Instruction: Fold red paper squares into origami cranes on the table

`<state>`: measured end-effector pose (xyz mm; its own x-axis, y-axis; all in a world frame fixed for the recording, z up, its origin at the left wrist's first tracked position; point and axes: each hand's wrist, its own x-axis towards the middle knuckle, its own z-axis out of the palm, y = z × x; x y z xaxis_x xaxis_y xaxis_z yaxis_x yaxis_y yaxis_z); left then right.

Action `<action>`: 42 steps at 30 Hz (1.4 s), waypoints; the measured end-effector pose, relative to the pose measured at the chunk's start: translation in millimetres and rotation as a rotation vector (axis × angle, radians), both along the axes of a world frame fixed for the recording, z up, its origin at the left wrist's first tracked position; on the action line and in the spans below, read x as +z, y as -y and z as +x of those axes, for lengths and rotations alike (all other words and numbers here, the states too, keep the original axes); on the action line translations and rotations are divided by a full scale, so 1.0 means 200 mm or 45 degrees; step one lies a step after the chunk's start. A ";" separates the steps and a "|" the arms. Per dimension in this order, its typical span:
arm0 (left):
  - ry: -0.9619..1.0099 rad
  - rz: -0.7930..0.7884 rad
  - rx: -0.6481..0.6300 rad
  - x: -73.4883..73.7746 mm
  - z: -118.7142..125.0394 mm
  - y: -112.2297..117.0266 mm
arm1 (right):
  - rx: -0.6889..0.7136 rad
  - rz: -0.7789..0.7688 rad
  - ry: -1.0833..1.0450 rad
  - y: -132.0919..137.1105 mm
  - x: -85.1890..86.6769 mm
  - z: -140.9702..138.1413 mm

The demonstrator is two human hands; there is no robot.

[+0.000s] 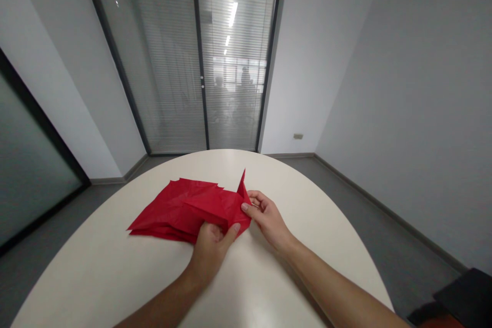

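Observation:
A thin, creased red sheet (pixel 180 205), folded in several layers, lies on the round table. It looks like paper or non-woven cloth; I cannot tell which. My left hand (pixel 213 246) grips its near edge, with the thumb on top and the fingers hidden under the fold. At the right end, my right hand (pixel 269 218) pinches the sheet between thumb and fingers. Beside those fingers a narrow pointed corner stands upright. The sheet's left part fans out flat to a sharp tip.
The round cream table (pixel 330 251) curves away on both sides. Past it stands a glass partition with blinds (pixel 234 123), and a plain wall (pixel 415 113) rises at the right. A dark object (pixel 465 294) shows at the lower right, off the table.

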<state>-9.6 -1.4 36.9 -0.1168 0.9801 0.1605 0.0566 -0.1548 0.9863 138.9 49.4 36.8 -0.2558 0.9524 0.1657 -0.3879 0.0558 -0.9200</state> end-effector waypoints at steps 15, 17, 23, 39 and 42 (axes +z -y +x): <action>0.019 0.045 0.111 0.03 -0.05 0.02 | 0.304 -0.220 -0.157 0.06 0.14 -0.02; 0.047 0.047 0.073 0.03 -0.05 0.02 | 0.376 -0.238 -0.119 0.06 0.14 -0.02; 0.159 0.148 0.056 -0.01 -0.04 0.00 | 0.462 -0.306 -0.131 0.05 0.10 0.00; 0.222 0.176 -0.134 -0.02 -0.03 0.05 | 0.474 -0.358 -0.248 0.08 0.10 -0.04; 0.180 0.167 -0.082 -0.02 -0.03 0.05 | 0.425 -0.453 -0.274 0.06 0.08 -0.04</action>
